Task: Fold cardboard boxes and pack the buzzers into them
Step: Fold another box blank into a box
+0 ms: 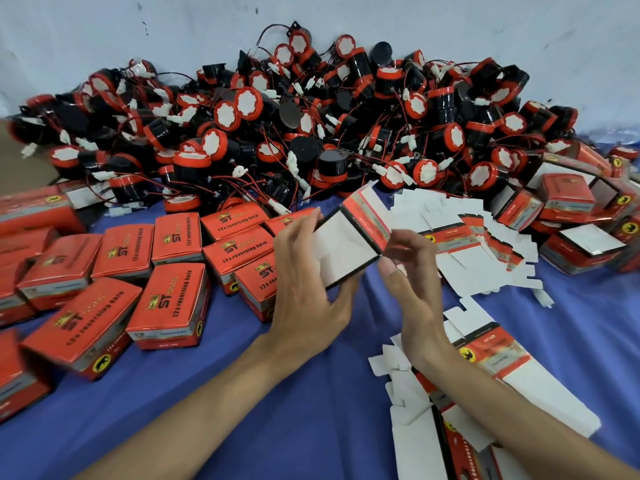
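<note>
I read "ST" plus "12v reversing horn" on red tops of folded boxes (177, 239). On box side, yellow round badge (101, 366), black animal. Small print on flat box blanks (491, 358): can't read.

On the counter (277, 410), the heap of buzzers (311, 126) fills 12 o'clock against the wall (173, 29). Folded boxes (166, 306) sit from 8 to 10 o'clock, and flat blanks (460, 233) lie at 3 and 5 o'clock (overlapping one another). The half-folded box (346, 247) is at centre between the left hand (308, 289) and right hand (412, 282).

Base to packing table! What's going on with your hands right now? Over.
Left grip and right grip both hold one half-folded box. No buzzer inside yet. Nothing in the way.
</note>
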